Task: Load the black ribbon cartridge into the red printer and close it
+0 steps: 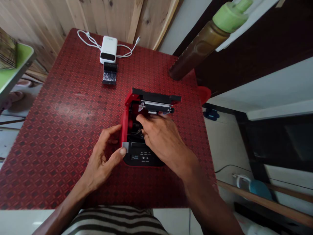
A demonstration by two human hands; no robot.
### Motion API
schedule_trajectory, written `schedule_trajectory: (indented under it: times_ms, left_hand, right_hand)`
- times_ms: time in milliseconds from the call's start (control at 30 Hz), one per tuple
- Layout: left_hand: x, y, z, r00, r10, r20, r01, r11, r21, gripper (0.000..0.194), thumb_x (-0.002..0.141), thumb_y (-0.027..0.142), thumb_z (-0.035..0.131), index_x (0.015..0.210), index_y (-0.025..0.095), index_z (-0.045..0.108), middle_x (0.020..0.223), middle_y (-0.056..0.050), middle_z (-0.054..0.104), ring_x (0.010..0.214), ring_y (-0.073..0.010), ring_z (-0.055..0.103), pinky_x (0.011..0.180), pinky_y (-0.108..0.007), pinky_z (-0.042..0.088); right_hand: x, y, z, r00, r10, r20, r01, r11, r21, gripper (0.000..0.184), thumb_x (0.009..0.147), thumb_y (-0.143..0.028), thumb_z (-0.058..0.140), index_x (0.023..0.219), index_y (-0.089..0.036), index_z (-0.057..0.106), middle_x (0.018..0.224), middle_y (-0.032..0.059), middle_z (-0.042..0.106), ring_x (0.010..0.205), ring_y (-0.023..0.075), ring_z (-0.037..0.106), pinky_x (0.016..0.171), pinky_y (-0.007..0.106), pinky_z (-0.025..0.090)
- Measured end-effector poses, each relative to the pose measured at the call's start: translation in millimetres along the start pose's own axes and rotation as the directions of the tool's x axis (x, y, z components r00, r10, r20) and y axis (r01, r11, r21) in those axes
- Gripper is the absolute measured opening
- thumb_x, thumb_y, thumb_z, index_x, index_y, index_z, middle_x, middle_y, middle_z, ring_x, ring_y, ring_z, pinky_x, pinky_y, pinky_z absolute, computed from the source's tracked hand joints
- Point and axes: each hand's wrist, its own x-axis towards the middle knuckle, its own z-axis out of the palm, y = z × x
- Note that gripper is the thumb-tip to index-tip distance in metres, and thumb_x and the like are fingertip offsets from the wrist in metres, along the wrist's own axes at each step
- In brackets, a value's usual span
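A red and black label printer (144, 145) stands on the table with its lid (156, 98) tilted up and its inner compartment exposed. My left hand (104, 153) steadies the printer's left side, fingers against the red wall and thumb on the front corner. Inside the compartment, under the raised lid, my right hand (161, 130) reaches in with bent fingers. Its fingertips are hidden, so what they hold cannot be made out. Farther back lies a small black roll (110, 73) with a short strip unrolled.
A white power bank (109, 49) with a white cable (127, 52) lies at the back of the patterned red table (73, 130). At the back right stands a tall brown bottle (200, 45) with a green cap. A green-topped table (22, 62) is at left.
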Motion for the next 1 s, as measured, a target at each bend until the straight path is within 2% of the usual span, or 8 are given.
schedule_trajectory:
  times_ms: [133,267,367,467,633,733,833,1000]
  left_hand:
    - [-1,-1,-0.2,1.000,-0.012,-0.003,0.012,1.000,-0.005,0.062,0.106,0.058,0.076,0.159,0.029,0.062,0.151,-0.014,0.073,0.143,-0.0403,0.066,0.121,-0.063,0.050]
    - [-1,-1,0.5,1.000,-0.020,-0.015,0.020,1.000,-0.001,0.062,0.105,0.058,0.077,0.158,0.029,0.064,0.152,-0.014,0.073,0.142,-0.0405,0.067,0.117,-0.060,0.053]
    - [0,-1,0.8,1.000,-0.015,-0.017,0.014,1.000,-0.010,0.061,0.104,0.058,0.078,0.157,0.029,0.064,0.153,-0.014,0.072,0.143,-0.0405,0.066,0.118,-0.059,0.053]
    - [0,0,-0.5,1.000,-0.009,-0.007,0.009,1.000,-0.013,0.062,0.105,0.057,0.077,0.158,0.027,0.064,0.149,-0.014,0.074,0.138,-0.0387,0.070,0.119,-0.058,0.052]
    - [2,6,-6.0,1.000,-0.011,-0.012,0.011,1.000,-0.013,0.058,0.105,0.060,0.076,0.154,0.027,0.068,0.151,-0.012,0.075,0.135,-0.0381,0.072,0.118,-0.057,0.054]
    - [10,16,-7.7,0.996,0.009,-0.091,-0.008,1.000,0.009,0.057,0.102,0.061,0.078,0.148,0.028,0.072,0.153,-0.012,0.075,0.144,-0.0406,0.068,0.123,-0.059,0.053]
    - [28,31,-6.5,0.983,0.099,-0.157,-0.089,0.993,0.073,0.050,0.101,0.061,0.080,0.141,0.030,0.076,0.151,-0.010,0.076,0.146,-0.0406,0.067,0.121,-0.057,0.056]
    - [65,54,0.0,0.937,0.329,-0.119,-0.311,0.939,0.145,0.042,0.111,0.053,0.070,0.147,0.032,0.074,0.155,-0.005,0.073,0.146,-0.0318,0.065,0.121,-0.049,0.054]
  right_hand:
    - [6,5,3,1.000,-0.015,-0.002,0.015,1.000,0.000,0.046,0.094,0.009,0.055,0.120,-0.021,0.078,0.104,0.0107,0.087,0.095,0.0281,0.081,0.083,0.039,0.054]
    - [5,8,8,0.999,-0.048,-0.020,0.050,0.991,0.122,0.046,0.096,0.010,0.050,0.115,-0.020,0.079,0.110,0.0112,0.088,0.108,0.0289,0.082,0.099,0.043,0.059]
    - [-3,12,7,0.996,-0.037,-0.078,0.054,0.972,0.231,0.051,0.100,0.009,0.047,0.131,-0.019,0.077,0.127,0.0124,0.087,0.122,0.0287,0.080,0.112,0.046,0.060]
    - [-20,17,-2,0.985,-0.038,-0.170,0.096,0.931,0.351,0.055,0.105,0.006,0.044,0.142,-0.021,0.074,0.135,0.0094,0.085,0.124,0.0238,0.081,0.111,0.042,0.064]
    - [-45,17,-15,0.971,-0.115,-0.211,0.199,0.878,0.436,0.045,0.108,-0.004,0.058,0.147,-0.021,0.070,0.136,0.0083,0.084,0.124,0.0232,0.080,0.111,0.045,0.066]
    - [-50,10,-8,0.956,-0.115,-0.271,0.227,0.872,0.434,0.026,0.109,-0.006,0.063,0.126,-0.020,0.077,0.120,0.0081,0.085,0.112,0.0238,0.079,0.102,0.044,0.067]
    - [-55,4,1,0.941,-0.084,-0.329,0.227,0.876,0.426,0.025,0.111,-0.004,0.062,0.103,-0.021,0.077,0.101,0.0054,0.082,0.095,0.0215,0.073,0.089,0.039,0.065]
    - [-71,-5,5,0.882,-0.002,-0.472,0.206,0.902,0.380,0.026,0.112,-0.002,0.059,0.110,-0.020,0.078,0.097,0.0049,0.080,0.093,0.0206,0.072,0.088,0.038,0.065]
